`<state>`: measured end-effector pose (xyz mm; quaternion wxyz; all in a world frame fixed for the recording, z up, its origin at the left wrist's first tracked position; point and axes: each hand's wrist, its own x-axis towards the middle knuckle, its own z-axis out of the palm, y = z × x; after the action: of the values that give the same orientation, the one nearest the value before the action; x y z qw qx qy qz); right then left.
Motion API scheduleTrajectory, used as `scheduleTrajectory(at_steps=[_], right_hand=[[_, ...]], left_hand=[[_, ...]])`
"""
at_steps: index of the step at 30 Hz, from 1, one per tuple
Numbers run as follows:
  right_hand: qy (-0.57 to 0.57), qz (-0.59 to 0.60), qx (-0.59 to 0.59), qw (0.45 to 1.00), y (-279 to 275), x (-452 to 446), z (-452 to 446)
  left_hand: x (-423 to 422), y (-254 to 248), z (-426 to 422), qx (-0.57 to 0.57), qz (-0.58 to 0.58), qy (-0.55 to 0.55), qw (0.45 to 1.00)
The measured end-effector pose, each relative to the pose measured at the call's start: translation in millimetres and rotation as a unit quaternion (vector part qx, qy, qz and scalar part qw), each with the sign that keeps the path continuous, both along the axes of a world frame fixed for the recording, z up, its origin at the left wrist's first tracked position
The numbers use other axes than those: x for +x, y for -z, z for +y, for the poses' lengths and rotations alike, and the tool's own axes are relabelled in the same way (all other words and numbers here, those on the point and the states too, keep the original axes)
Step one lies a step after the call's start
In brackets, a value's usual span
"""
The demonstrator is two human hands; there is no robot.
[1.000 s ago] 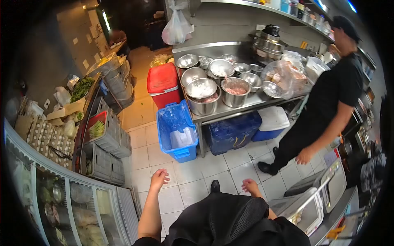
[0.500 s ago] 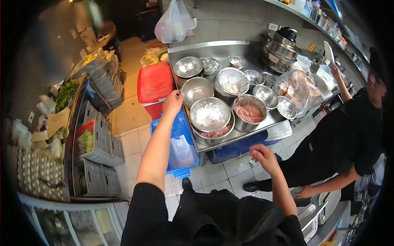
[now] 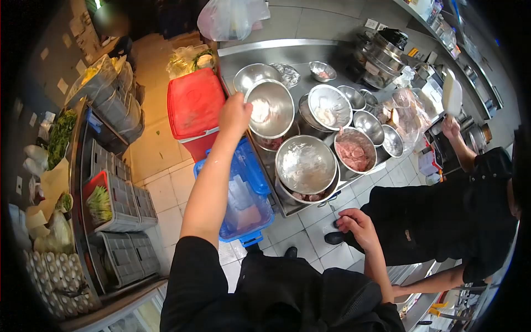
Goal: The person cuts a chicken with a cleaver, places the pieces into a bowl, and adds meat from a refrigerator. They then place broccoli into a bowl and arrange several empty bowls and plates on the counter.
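Note:
My left hand (image 3: 235, 115) grips the left rim of a steel mixing bowl (image 3: 279, 119), which is tilted and has white residue inside. Beneath it, a bowl with reddish meat (image 3: 270, 144) partly shows. Just to the right, another steel bowl with white smears (image 3: 306, 166) rests over a larger bowl of meat (image 3: 310, 196). My right hand (image 3: 358, 228) hangs in the air below the table edge, its fingers loosely curled and slightly apart, with nothing visible in them. The nearest thing above it is a deep pot of minced meat (image 3: 354, 155).
Smaller steel bowls (image 3: 368, 127), a bagged item (image 3: 406, 113) and stacked pots (image 3: 379, 58) crowd the steel table (image 3: 282, 50). A red cooler (image 3: 193, 105) and blue bin (image 3: 238, 199) stand left. At right, a co-worker (image 3: 442, 216) holds a pale, flat utensil (image 3: 452, 95).
My left hand has closed on the steel bowl's rim and raised and tilted it, uncovering meat below. My right hand stays low and loosely curled. The view has shifted slightly.

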<state>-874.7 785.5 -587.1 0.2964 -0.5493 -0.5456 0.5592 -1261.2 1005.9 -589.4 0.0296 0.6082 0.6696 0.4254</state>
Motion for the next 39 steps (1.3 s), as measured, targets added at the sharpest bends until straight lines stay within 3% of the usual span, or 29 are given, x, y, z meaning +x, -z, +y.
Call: scheduleTrajectory(at_steps=[3,5,7,10,13,15,19,24,27,29,30,33,35,36,38,39], right_hand=[[-0.03,0.01,-0.009,0.999,0.8,-13.8,-1.9],[-0.077,0.028,0.004,0.997,1.8,-24.8,-3.3],[-0.112,0.043,-0.002,0.993,7.4,-37.5,-3.8],[-0.24,0.06,0.002,0.969,25.3,-61.0,-15.4],[-0.361,0.073,-0.032,0.929,65.0,-92.3,-42.1],[-0.427,0.077,-0.055,0.899,89.2,-117.3,-75.4],[-0.487,0.115,-0.116,0.858,121.8,-157.9,-171.6],[-0.524,0.058,-0.088,0.845,190.8,-176.2,-270.8],[-0.532,0.008,-0.078,0.843,228.6,-162.6,-319.7],[-0.528,-0.017,-0.077,0.846,240.8,-151.7,-351.1],[-0.523,-0.059,-0.075,0.847,242.3,-143.7,-369.1],[-0.487,-0.099,-0.097,0.862,274.7,-114.8,-425.3],[-0.444,-0.122,-0.136,0.877,294.2,-99.9,-466.5],[-0.434,-0.159,-0.146,0.875,294.4,-93.2,-488.6],[-0.41,-0.144,-0.18,0.883,313.5,-73.2,-530.1],[-0.374,-0.12,-0.211,0.895,314.4,-67.6,-551.2]], left_hand=[[-42.8,-3.9,-48.5,0.034,-0.101,-0.055,0.993],[-68.4,-0.4,-105.4,-0.012,-0.157,-0.121,0.98],[-92.6,39.2,-172.7,0.02,-0.25,-0.146,0.957],[-66.1,47.3,-312.9,-0.013,-0.284,-0.238,0.929],[-30.0,80.9,-446.8,0.021,-0.23,-0.33,0.915],[6.7,99.1,-523.7,0.009,-0.335,-0.329,0.883],[83.5,99.2,-642.3,-0.049,-0.281,-0.427,0.858],[151.2,129.0,-751.8,-0.138,-0.353,-0.437,0.816],[165.1,122.3,-827.6,-0.034,-0.427,-0.463,0.776],[150.6,95.3,-914.8,-0.009,-0.266,-0.579,0.771],[138.0,87.5,-979.6,0.057,-0.223,-0.62,0.75],[126.2,-56.3,-1109.6,0.213,0.074,-0.705,0.673],[127.3,-132.9,-1204.6,0.289,0.28,-0.737,0.543],[132.6,-175.9,-1206.2,0.328,0.249,-0.79,0.454],[120.5,-219.8,-1303.0,0.306,0.311,-0.729,0.528],[114.7,-236.2,-1320.1,0.291,0.269,-0.748,0.532]])
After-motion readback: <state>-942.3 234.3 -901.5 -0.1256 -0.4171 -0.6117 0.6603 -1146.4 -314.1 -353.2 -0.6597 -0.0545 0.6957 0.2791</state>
